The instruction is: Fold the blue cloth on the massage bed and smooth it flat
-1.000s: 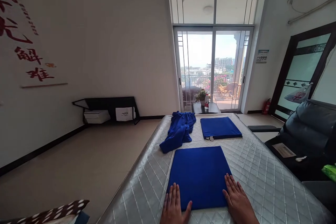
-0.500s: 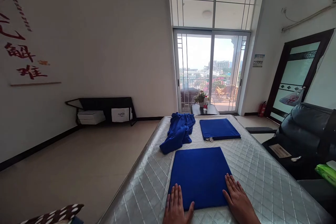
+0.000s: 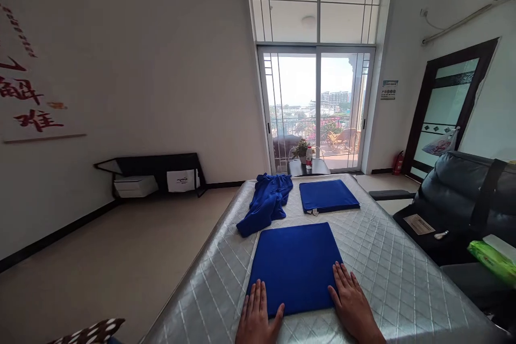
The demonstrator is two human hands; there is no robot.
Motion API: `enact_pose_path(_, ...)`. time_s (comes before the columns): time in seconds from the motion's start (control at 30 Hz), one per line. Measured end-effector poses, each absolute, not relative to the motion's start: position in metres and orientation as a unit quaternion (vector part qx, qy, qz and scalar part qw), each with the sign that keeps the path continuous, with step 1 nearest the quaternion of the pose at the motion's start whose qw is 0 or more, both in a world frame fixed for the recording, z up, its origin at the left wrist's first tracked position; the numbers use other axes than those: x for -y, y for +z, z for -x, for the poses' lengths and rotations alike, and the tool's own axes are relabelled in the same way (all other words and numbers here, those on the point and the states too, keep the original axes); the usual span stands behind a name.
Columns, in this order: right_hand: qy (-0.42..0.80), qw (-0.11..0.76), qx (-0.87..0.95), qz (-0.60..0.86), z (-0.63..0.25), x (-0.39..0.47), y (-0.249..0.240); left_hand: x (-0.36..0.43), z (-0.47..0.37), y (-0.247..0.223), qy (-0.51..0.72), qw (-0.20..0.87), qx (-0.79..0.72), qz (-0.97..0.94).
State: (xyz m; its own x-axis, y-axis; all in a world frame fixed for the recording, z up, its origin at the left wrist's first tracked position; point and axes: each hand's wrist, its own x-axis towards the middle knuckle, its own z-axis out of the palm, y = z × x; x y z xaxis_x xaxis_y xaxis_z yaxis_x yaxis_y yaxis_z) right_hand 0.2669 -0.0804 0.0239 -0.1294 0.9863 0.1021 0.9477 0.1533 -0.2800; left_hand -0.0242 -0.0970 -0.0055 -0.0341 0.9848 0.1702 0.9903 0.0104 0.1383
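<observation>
A blue folded cloth (image 3: 296,266) lies flat in a near-square on the silver quilted mattress (image 3: 387,263). My left hand (image 3: 256,312) rests flat on its near left corner, fingers stretched out and thumb apart. On the near right edge lies my right hand (image 3: 350,295), also flat with the fingers extended. Neither hand grips anything. Beyond the square, a crumpled blue garment (image 3: 268,201) sits at the left. To its right is a second folded blue cloth stack (image 3: 328,195) with a white tag at its front edge.
Past the mattress's far end stands a small dark table (image 3: 322,167) with a bottle (image 3: 309,157) and a potted plant (image 3: 301,149). A black leather chair (image 3: 455,193) is at the right, holding a green packet (image 3: 494,259). A low black rack (image 3: 159,164) stands along the left wall.
The view has turned slightly right, so everything sits further left in the picture. Both hands stay flat on the folded cloth, with no clear movement against it.
</observation>
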Motion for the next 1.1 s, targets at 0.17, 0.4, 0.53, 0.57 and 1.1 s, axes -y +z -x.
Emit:
enact_pose_path(0.17,0.082,0.143,0.747,0.644,-0.271,0.075,0.014,0.093,0.032,-0.010,-0.109,0.012,0.705,0.700)
enact_pose_path(0.4,0.083,0.164,0.750,0.636,-0.275,0.064,-0.003,0.069,-0.032,-0.001,-0.117,0.029,0.576,0.809)
enact_pose_path(0.53,0.090,0.139,0.760,0.628,-0.278,0.060,-0.007,0.049,-0.103,0.009,-0.127,0.017,0.493,0.860)
enact_pose_path(0.57,0.091,0.130,0.762,0.627,-0.279,0.060,-0.007,0.046,-0.116,0.011,-0.122,0.004,0.485,0.866)
enact_pose_path(1.1,0.075,0.117,0.767,0.627,-0.279,0.062,-0.002,0.048,-0.133,0.012,-0.108,-0.057,0.509,0.852)
